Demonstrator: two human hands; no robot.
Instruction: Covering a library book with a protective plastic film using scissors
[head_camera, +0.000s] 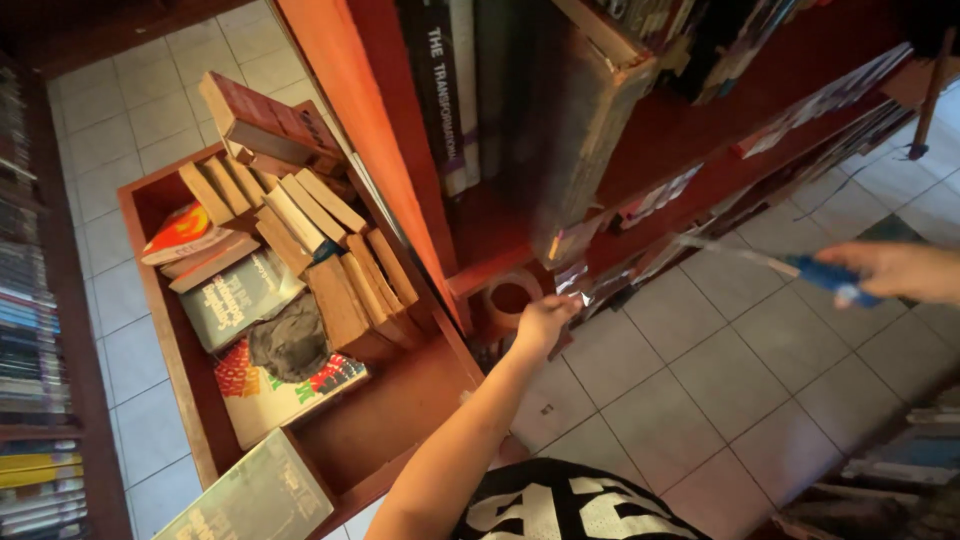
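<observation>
- Tape roll (512, 296) is seen on the low red shelf (690, 130), just above and left of the left hand's fingertips, standing on its edge with the hole open to the camera.
- Far left of those fingers, a red wooden box (390, 420) is packed with books: a leaning row of brown volumes (330, 235), a thick brown book (262, 120) laid across their top, and flat covers below with a dark crumpled cloth (290, 342) resting on them.
- Left hand (545, 322) is stretched out from a bare arm toward the shelf edge; its fingers (562, 308) are curled and pinched on the end of a crinkled clear strip (575, 285), just right of the tape roll.
- Above the pinched fingertips, a large book wrapped in clear film (590, 130) is seen leaning on the shelf, beside dark upright books (440, 90).
- Between the two hands, pale floor tiles (700, 370) are visible.
- Right hand (895, 270) is held out well to the right; its fingers are clenched round the blue handle of a blue-handled tool (800, 268), whose thin blurred tip is pointed left, toward the strip. Whether it is a knife or scissors cannot be told.
</observation>
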